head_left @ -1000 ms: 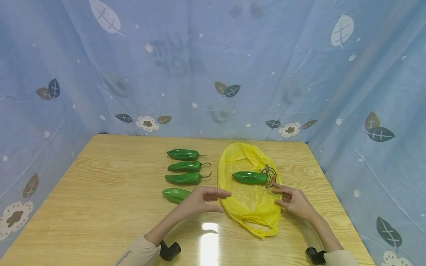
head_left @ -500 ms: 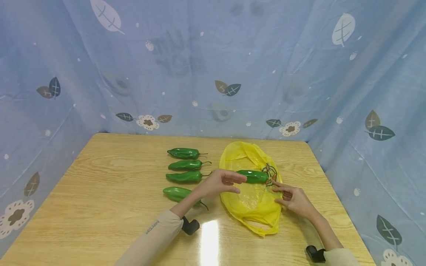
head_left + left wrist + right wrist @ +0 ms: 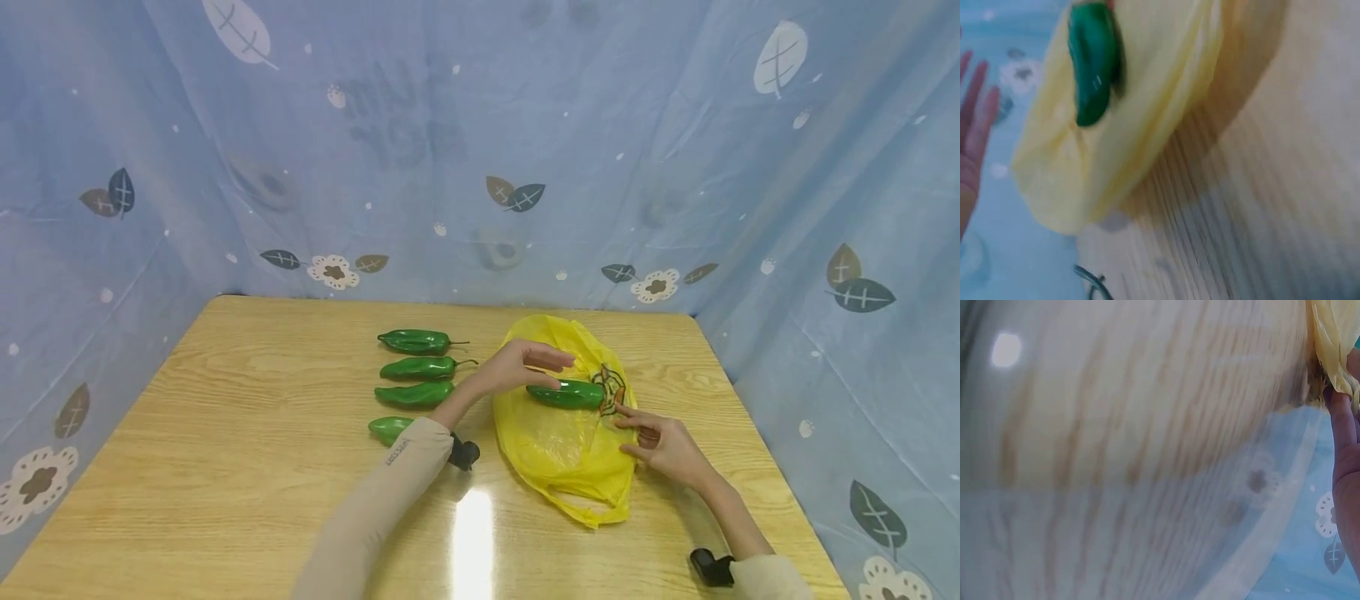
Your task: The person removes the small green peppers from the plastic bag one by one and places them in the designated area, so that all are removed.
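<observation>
A yellow plastic bag [image 3: 558, 450] lies flattened on the table, with a green pepper [image 3: 573, 395] lying inside its outline. My left hand [image 3: 521, 367] is over the bag's left part, thumb and fingers spread apart near the pepper's pointed end. No object shows between them; in the left wrist view, this hand [image 3: 974, 125] appears at the left edge. My right hand [image 3: 663, 446] holds the bag's right edge, and the right wrist view shows yellow plastic bunched at its fingers [image 3: 1342, 419].
Several more green peppers [image 3: 414, 342] lie in a column left of the bag, the nearest [image 3: 388, 428] partly hidden by my left sleeve [image 3: 390, 492]. A patterned blue curtain [image 3: 465, 150] encloses the wooden table [image 3: 225, 450] at the back and sides.
My left hand has moved forward and right, from beside the bag's left edge to over the bag near the pepper. The right hand stays at the bag's edge.
</observation>
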The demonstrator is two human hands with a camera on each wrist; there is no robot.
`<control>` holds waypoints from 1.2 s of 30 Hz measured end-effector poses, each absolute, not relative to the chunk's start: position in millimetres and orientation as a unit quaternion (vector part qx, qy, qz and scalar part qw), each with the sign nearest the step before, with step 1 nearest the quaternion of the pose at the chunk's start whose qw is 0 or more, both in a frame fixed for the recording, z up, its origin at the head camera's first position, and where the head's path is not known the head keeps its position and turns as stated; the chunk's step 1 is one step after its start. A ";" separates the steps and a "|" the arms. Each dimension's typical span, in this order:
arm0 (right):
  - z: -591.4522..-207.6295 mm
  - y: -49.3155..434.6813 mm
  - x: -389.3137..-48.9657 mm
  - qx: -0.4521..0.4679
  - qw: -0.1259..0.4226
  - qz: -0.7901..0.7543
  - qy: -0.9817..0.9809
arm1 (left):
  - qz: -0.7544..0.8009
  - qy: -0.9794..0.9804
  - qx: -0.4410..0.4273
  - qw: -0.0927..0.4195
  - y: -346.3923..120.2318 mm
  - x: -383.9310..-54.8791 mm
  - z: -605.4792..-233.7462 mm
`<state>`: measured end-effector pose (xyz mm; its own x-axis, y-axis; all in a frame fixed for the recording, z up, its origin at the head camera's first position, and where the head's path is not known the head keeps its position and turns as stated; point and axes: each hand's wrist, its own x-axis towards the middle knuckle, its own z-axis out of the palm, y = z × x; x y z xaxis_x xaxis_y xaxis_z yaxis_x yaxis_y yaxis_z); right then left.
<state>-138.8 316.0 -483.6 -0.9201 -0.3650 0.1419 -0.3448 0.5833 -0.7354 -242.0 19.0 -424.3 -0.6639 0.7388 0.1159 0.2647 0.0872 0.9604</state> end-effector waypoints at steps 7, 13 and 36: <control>-481.0 314.4 -136.3 -0.199 0.012 -0.413 0.889 | 0.563 0.728 0.338 0.199 36.2 -269.5 -433.1; -481.7 310.8 -137.1 -0.204 0.013 -0.423 0.883 | 0.553 0.760 0.298 0.168 48.2 -282.2 -454.2; -483.6 317.7 -136.9 -0.194 0.012 -0.423 0.885 | 0.493 0.781 0.275 0.267 49.2 -276.0 -469.5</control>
